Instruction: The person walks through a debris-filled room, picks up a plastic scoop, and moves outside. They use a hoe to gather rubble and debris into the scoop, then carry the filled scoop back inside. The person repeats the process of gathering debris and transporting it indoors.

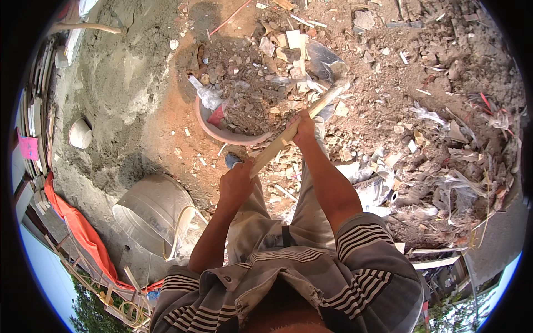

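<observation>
A shovel crosses in front of me. My left hand (237, 180) is closed round the rear of its wooden handle (273, 149), and my right hand (303, 129) grips it farther forward. The grey metal shovel blade (327, 60) is up and to the right, beside rubble and broken pale pieces. Just left of the handle is a round reddish tub (232, 136), heaped with soil, stones and scraps; its far rim is hidden. Crumpled clear plastic (208, 97) hangs over the tub's left edge.
A large grey bucket (152, 213) lies tipped at the lower left. Beyond it stands a small pale pail (81, 133). Orange sheeting (83, 233) runs along the left edge. Rubble (438, 139) with plastic scraps covers the right side, and a printed white bag (375, 191) lies near my right arm.
</observation>
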### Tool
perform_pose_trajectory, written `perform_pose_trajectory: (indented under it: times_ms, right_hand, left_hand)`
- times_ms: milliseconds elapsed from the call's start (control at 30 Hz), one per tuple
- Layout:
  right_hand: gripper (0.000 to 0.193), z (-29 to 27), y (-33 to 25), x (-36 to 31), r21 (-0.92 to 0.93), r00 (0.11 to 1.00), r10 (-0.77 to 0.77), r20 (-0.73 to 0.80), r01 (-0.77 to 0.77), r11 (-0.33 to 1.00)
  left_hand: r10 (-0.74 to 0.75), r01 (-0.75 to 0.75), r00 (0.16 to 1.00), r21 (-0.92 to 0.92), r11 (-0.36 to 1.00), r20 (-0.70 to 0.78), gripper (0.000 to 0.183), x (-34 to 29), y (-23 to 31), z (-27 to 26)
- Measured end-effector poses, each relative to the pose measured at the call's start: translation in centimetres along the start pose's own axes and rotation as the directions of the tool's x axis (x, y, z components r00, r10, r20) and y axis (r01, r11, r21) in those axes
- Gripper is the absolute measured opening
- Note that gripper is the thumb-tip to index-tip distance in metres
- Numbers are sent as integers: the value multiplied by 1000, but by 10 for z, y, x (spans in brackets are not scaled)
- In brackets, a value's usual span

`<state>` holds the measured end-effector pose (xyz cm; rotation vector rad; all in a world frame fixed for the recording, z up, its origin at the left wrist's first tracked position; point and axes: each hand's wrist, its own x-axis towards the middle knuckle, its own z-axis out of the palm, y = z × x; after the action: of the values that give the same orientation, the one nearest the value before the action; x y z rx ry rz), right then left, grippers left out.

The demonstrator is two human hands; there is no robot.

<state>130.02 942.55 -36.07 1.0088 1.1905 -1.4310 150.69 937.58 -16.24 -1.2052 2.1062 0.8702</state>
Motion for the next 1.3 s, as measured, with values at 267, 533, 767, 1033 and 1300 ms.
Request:
perform_pose_trajectory:
  times_ms: [267,533,767,1033,1300]
  right_hand:
    - [17,-26,121,-103,-83,987,111,-113,-121,989]
    - [14,-31,140,-162,-194,980,186,-73,-197,961]
    - [15,2,-6,-38,-56,986,-158,51,160,985]
    - [19,71,-109,114,-240,969,-245,-30,231,943]
    - [17,107,8,78,-564,978,-205,35,189,804]
  left_hand:
    - [-143,140,987,37,989,78,50,-127,-67,8]
    - [-171,170,985,-68,983,-10,57,-212,-80,56]
    - [44,-81,985,-224,971,-167,58,-17,-16,44]
    - [93,-117,987,-194,974,-130,57,153,24,-7]
    - [-188,215,977,-500,839,104,59,68,-37,26]
